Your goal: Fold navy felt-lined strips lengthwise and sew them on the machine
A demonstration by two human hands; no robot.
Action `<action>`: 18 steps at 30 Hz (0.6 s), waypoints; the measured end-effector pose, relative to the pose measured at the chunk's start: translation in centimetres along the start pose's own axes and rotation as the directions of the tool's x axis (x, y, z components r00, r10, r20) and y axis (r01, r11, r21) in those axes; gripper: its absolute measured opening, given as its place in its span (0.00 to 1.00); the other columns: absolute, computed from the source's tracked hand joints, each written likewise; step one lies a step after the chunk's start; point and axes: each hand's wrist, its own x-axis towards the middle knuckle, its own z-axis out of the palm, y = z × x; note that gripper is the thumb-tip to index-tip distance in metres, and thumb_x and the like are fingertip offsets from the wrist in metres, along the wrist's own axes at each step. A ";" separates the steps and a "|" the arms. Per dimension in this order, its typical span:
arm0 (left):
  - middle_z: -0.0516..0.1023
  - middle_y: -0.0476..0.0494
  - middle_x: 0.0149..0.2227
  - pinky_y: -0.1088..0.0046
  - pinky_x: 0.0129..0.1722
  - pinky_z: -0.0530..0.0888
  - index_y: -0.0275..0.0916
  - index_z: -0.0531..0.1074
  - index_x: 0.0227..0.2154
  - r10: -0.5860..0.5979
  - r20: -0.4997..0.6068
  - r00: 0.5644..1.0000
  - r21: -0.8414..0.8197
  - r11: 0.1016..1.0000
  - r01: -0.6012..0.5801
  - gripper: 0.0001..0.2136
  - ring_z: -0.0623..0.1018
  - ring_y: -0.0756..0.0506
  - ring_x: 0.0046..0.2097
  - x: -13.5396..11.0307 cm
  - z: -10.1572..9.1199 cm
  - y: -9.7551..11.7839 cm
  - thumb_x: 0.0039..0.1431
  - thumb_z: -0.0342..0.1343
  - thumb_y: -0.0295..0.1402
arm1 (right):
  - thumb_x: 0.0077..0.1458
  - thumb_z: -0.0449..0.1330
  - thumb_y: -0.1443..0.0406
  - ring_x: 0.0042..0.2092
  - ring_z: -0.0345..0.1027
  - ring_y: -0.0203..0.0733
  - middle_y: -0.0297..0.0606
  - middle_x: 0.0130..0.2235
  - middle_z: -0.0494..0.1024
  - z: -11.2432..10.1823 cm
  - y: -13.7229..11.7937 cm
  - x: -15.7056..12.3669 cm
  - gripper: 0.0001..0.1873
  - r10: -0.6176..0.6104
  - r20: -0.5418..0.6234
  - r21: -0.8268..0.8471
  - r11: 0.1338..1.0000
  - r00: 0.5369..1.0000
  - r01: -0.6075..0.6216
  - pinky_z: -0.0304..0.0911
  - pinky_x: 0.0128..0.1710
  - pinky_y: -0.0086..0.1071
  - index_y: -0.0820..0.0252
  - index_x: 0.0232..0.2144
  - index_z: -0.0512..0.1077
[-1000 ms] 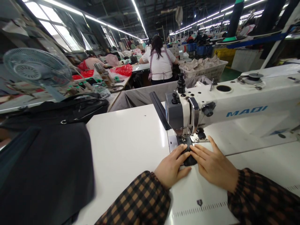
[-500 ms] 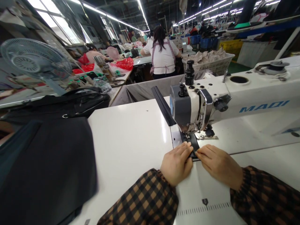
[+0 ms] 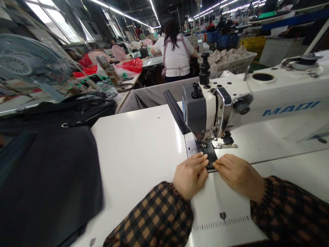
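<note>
A black strip (image 3: 211, 156) lies under the presser foot of a white sewing machine (image 3: 280, 99), and its far end (image 3: 176, 111) sticks out behind the needle area, to the left. On the near part of the strip rests my left hand (image 3: 190, 174), its fingers closed together and pressing along the left edge. My right hand (image 3: 239, 175) pinches the strip's near right corner between thumb and fingertips. Both hands sit just in front of the needle; the undersides of the fingers are hidden.
Dark fabric pieces (image 3: 51, 181) lie at the left of the white table (image 3: 136, 144), with a black bag (image 3: 84, 109) behind them. A fan (image 3: 25, 65) stands at far left. Beyond the table are a seated person (image 3: 177, 55) and a basket of beige cloth (image 3: 233, 65).
The view has shifted slightly, moving most things a little up and left. More of the strip shows between my hands; both keep their places on it.
</note>
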 end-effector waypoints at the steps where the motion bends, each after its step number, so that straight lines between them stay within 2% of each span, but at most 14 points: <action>1: 0.72 0.44 0.46 0.66 0.51 0.69 0.35 0.70 0.41 0.017 0.007 1.000 0.012 1.000 -0.018 0.13 0.69 0.46 0.51 0.0 0.0 0.0 0.54 0.46 0.26 | 0.56 0.48 0.74 0.37 0.60 0.39 0.39 0.32 0.68 0.0 0.0 0.0 0.11 0.004 -0.001 -0.002 1.000 1.000 -0.004 0.59 0.38 0.35 0.65 0.34 0.69; 8: 0.72 0.41 0.46 0.65 0.52 0.67 0.33 0.68 0.43 0.105 0.095 0.990 0.092 0.989 -0.114 0.14 0.69 0.46 0.50 0.0 -0.6 0.1 0.54 0.44 0.23 | 0.58 0.47 0.71 0.32 0.59 0.38 0.36 0.27 0.66 -0.2 -0.1 0.5 0.11 0.021 -0.024 -0.051 0.998 0.999 -0.022 0.55 0.34 0.34 0.62 0.33 0.70; 11: 0.71 0.41 0.45 0.67 0.52 0.68 0.34 0.66 0.44 0.122 0.142 0.982 0.083 0.987 -0.134 0.14 0.69 0.47 0.50 -0.3 -1.1 -0.1 0.56 0.43 0.24 | 0.58 0.47 0.69 0.31 0.59 0.36 0.35 0.27 0.66 -0.2 0.0 0.4 0.11 -0.030 -0.005 -0.053 0.998 1.000 0.030 0.54 0.33 0.33 0.61 0.32 0.69; 14: 0.71 0.42 0.44 0.70 0.51 0.68 0.35 0.65 0.45 0.122 0.192 0.974 0.062 0.989 -0.136 0.13 0.69 0.48 0.50 -0.8 -1.6 -0.2 0.57 0.44 0.27 | 0.58 0.47 0.70 0.32 0.60 0.36 0.35 0.28 0.67 -0.1 0.2 0.2 0.11 -0.102 0.013 -0.023 0.994 0.995 0.102 0.54 0.35 0.33 0.62 0.35 0.69; 18: 0.71 0.43 0.44 0.72 0.49 0.69 0.36 0.65 0.45 0.100 0.225 0.969 0.051 0.992 -0.114 0.12 0.69 0.48 0.49 -0.9 -1.8 -0.4 0.59 0.43 0.28 | 0.59 0.46 0.71 0.33 0.59 0.37 0.35 0.28 0.67 -0.1 0.4 0.4 0.12 -0.122 0.041 -0.021 0.992 0.992 0.123 0.53 0.35 0.34 0.62 0.36 0.69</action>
